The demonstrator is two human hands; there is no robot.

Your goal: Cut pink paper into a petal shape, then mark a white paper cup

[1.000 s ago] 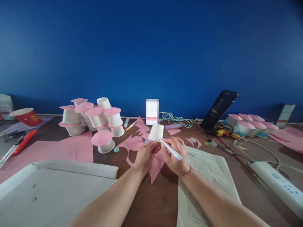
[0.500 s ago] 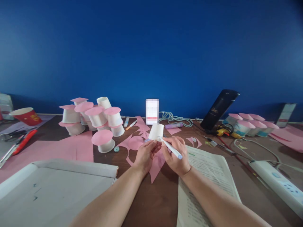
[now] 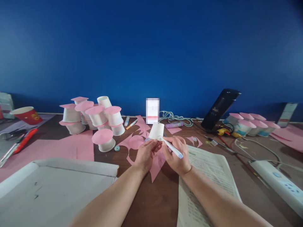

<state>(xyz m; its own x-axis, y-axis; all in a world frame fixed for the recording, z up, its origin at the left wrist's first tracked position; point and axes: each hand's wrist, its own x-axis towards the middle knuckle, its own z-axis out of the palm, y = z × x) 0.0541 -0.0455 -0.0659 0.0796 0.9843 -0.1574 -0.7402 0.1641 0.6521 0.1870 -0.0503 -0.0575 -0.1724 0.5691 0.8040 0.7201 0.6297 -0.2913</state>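
Observation:
My left hand [image 3: 147, 154] is closed on a small white paper cup [image 3: 156, 130] above the middle of the table. Fingers of my right hand [image 3: 177, 154] grip a white marker [image 3: 173, 148] with a pale blue end, slanting down to the right. Its tip meets the cup near the lower rim; the exact contact is hidden. Below the hands lie pink paper scraps [image 3: 157, 167], some with rounded cut edges. To the left stand several stacked white cups with pink paper pieces, one of them a cup [image 3: 107, 145] under a pink disc [image 3: 102, 136].
A white tray-like box [image 3: 71, 189] fills the front left, with pink paper [image 3: 59, 149] behind it. Printed sheets [image 3: 213, 167] lie under my right forearm. Further right are a power strip [image 3: 279, 179], cables, a dark cylinder [image 3: 220, 108] and more pink-topped cups [image 3: 245, 129].
The view has shifted very slightly. Both hands keep their hold on the cup and the marker, with hardly any movement.

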